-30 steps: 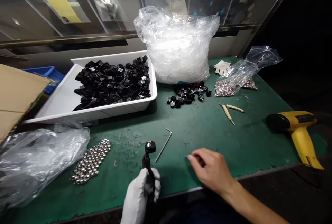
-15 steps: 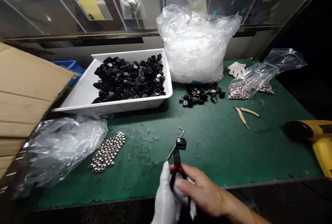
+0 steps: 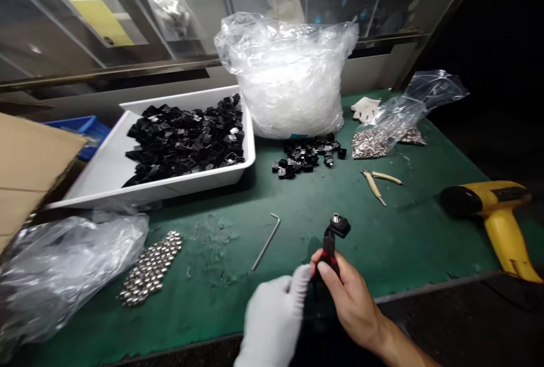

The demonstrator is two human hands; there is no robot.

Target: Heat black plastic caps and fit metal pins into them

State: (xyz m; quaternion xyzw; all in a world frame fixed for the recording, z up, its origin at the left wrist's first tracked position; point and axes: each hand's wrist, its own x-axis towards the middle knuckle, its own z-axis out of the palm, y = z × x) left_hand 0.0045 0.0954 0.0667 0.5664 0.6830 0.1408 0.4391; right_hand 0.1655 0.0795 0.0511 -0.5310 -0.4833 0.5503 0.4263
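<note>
Pinching pliers (image 3: 328,246) in right hand (image 3: 357,306), with black block (image 3: 342,226) at their tips; can't tell grip of left hand (image 3: 274,315) alongside.

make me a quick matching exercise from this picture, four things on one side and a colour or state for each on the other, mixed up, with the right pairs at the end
Column one
1. left hand
2. right hand
3. hex key
4. tray

Column two
A. silver, bent at one end
B. white, heaped with black parts
C. in a white glove
D. bare, gripping red-and-black pliers

Right pairs: 1-C, 2-D, 3-A, 4-B
</note>
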